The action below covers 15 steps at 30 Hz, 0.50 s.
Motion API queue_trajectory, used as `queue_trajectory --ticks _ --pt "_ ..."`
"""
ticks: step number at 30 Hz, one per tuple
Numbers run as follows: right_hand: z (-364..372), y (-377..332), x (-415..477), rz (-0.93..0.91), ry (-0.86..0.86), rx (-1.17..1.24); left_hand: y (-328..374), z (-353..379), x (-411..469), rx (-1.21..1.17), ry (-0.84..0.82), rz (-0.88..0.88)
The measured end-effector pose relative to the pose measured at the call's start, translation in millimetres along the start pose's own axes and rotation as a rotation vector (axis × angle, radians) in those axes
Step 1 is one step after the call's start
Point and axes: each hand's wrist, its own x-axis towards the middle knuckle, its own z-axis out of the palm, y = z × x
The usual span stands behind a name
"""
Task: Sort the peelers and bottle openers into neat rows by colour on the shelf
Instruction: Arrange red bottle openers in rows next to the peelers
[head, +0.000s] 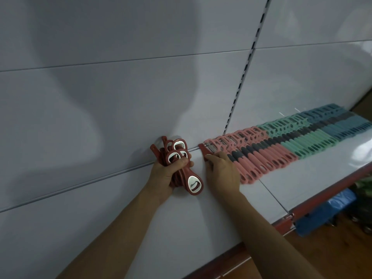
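**A:** Gripping what, that left hand [169, 174]?

**B:** In the head view it is clenched round a bundle of dark red plastic bottle openers with oval steel heads [194, 185]. It holds them upright against the white back panel [120, 97], just left of the rows. My guess is that it serves as a store, so the other hand can work one piece at a time.

**A:** And the right hand [222, 174]?

**B:** It sits at the left end of the rows on the white metal shelf [302, 178]. Thumb and fingers pinch a dark red plastic peeler with a steel blade [203, 151], which touches the first pink piece. It seems to be starting a dark red block there.

**A:** Why at that end?

**B:** Colour runs in blocks. The pink plastic utensils [261, 158] come first, then the mint green ones [306, 141], then the blue ones [346, 125] far right. All lie side by side, handles toward the near edge. Bare shelf lies only to the left, so a new colour naturally goes there.

**A:** How far along is it?

**B:** Three colours look finished, I'd say, and the dark red is barely begun. The whole bundle remains to be laid out.
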Motion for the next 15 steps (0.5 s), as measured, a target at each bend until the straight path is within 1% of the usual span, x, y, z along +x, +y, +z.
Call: queue_trajectory --ticks 8,15 --pt "-4.6 -0.8 -2.0 -0.008 -0.022 0.023 0.5 -0.9 0.1 -0.003 -0.005 -0.006" --pt "-0.9 0.1 4.4 0.031 -0.042 0.021 1.6 0.1 -1.0 -0.003 0.0 -0.011"
